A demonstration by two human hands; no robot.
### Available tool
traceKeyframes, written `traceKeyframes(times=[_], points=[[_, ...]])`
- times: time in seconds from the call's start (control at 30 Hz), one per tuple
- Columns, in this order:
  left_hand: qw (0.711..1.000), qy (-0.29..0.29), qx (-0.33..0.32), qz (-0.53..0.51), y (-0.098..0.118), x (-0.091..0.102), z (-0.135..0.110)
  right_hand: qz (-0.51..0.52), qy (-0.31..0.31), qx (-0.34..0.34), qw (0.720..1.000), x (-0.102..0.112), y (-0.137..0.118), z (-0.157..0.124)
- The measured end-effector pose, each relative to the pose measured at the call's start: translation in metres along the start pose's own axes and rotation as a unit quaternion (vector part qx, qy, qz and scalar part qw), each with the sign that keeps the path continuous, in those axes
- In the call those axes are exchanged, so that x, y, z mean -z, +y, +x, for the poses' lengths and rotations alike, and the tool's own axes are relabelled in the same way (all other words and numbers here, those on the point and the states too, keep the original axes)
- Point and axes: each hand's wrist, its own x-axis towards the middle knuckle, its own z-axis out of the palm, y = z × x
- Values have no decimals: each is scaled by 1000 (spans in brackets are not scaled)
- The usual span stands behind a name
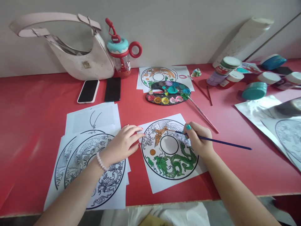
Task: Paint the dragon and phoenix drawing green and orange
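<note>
A printed round dragon-and-phoenix drawing lies on the red table, its dragon painted green and the bird partly orange. My right hand is closed on a dark blue paintbrush whose tip touches the orange bird. My left hand lies flat with fingers stretched out, its fingertips pressing the drawing's left edge. It rests over a stack of uncoloured prints.
A paint palette and spare brushes lie beyond the drawing, over another painted sheet. Paint jars crowd the far right. Two phones, a pink handbag and a bottle stand at the back left. Foil sheets lie right.
</note>
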Motion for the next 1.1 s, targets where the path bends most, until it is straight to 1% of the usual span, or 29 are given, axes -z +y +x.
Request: traceKeyframes(times=[0.07, 0.23, 0.37, 0.5, 0.63, 1.0, 1.1], points=[[1000, 0, -1, 1, 0, 0, 0, 9, -12, 14, 1000, 0, 0, 1], [1000, 0, -2, 1, 0, 1, 0, -13, 11, 16, 1000, -1, -2, 2], [1000, -1, -2, -1, 1, 0, 0, 0, -19, 26, 999, -1, -4, 3], [1000, 0, -1, -2, 1, 0, 0, -5, -3, -1, 1000, -1, -5, 3], [1000, 2, -1, -2, 0, 0, -1, 2, -10, -18, 1000, 0, -4, 2], [1000, 8, 0, 3, 0, -1, -1, 11, 44, -42, 998, 0, 4, 2], [1000, 12, -2, 7, 0, 0, -1, 24, 49, -44, 998, 0, 6, 2]])
